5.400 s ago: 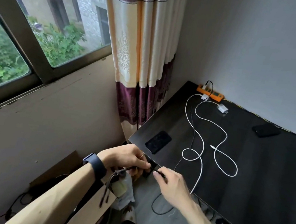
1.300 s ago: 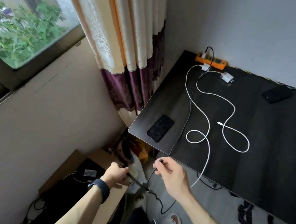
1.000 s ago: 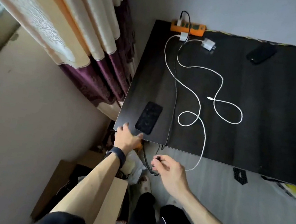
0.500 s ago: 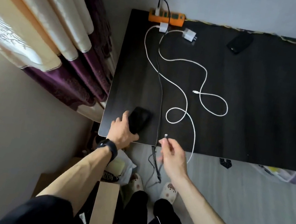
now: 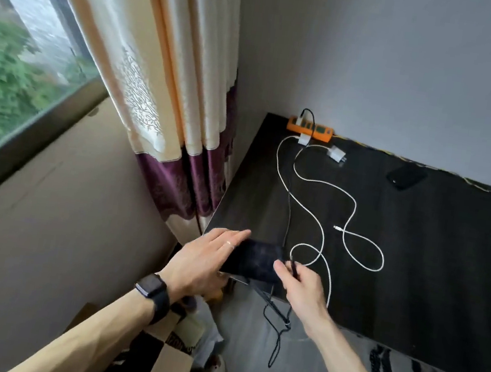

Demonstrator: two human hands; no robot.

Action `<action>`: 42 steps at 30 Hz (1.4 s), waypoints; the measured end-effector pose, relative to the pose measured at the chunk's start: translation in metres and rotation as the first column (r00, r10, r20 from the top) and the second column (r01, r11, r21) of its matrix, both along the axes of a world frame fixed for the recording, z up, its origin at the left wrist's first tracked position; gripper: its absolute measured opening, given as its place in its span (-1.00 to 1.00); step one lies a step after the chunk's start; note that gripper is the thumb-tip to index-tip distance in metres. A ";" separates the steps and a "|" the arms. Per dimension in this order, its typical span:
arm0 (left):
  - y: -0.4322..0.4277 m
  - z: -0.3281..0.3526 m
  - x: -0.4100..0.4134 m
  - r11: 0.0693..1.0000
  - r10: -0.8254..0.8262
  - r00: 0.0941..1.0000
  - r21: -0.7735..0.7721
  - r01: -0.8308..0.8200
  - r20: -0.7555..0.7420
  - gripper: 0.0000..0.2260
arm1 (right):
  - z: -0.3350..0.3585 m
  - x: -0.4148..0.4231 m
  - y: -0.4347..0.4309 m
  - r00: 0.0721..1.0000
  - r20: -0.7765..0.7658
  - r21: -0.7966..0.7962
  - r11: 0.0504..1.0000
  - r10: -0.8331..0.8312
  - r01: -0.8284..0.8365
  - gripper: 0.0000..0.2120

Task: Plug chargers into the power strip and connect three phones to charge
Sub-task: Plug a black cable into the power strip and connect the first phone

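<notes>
Gripping the flat black smartphone (image 5: 254,260) at the dark surface's (image 5: 414,270) near-left corner, the left hand (image 5: 203,261) has turned it crosswise; right hand (image 5: 302,287) fingers (image 5: 280,268) pinch the thin black cable plug (image 5: 293,265), now beside it. Grey wall (image 5: 379,63), patterned curtain (image 5: 158,80) behind

Two phones (image 5: 254,263) (image 5: 406,177), three cables (image 5: 277,159) (image 5: 354,206) (image 5: 290,204) and one power strip (image 5: 309,128).

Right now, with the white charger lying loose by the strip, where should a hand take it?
Pinch the charger by its body's two side faces, coming from above. It lies flat on the table, prongs apparently at its right end and its cable leaving the left, so both ends stay free for turning it toward the strip.
</notes>
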State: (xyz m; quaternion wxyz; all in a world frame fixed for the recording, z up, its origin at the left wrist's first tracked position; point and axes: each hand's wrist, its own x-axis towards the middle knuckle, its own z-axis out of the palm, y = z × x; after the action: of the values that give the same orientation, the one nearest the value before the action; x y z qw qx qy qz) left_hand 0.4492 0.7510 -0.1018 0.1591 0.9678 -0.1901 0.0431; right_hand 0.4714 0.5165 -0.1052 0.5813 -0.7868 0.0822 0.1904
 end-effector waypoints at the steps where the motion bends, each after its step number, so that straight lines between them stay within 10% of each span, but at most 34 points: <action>1: -0.001 0.006 -0.001 0.988 0.123 0.992 -0.093 -0.123 -0.007 -0.17 | 0.006 0.002 0.002 1.000 0.018 0.029 0.999 -0.024 0.024 -0.52; 4: -0.019 0.017 -0.003 0.579 0.499 0.762 -0.495 -0.648 -0.413 -0.27 | 0.014 0.009 0.010 0.984 -0.025 0.147 0.973 -0.174 0.176 -0.56; 7: -0.048 0.030 0.009 0.118 0.158 0.617 -0.606 -0.787 -0.771 -0.46 | 0.022 0.015 0.017 0.964 -0.069 0.213 0.940 -0.258 0.266 -0.57; 21: -0.080 0.047 0.055 -0.530 -0.174 0.635 -0.472 -0.704 -0.752 -0.22 | 0.062 0.015 -0.005 0.998 0.046 0.020 0.999 -0.038 0.037 -0.57; 30: -0.063 0.058 0.052 -0.472 -0.366 0.529 -0.337 -0.814 -0.766 -0.81 | 0.084 -0.007 -0.031 0.936 0.342 -0.157 0.987 0.085 -0.033 -0.87; 42: -0.076 0.064 0.045 -0.410 -0.402 0.502 -0.340 -0.846 -0.766 -0.90 | 0.090 -0.021 -0.027 0.847 0.530 -0.104 0.994 0.040 0.019 -0.93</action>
State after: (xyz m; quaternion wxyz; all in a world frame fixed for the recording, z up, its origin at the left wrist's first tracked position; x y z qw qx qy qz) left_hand 0.4942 0.6750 -0.0378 0.8802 0.3075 0.3179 -0.1724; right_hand 0.4500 0.4898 -0.0152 0.5379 -0.8388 -0.0761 -0.0363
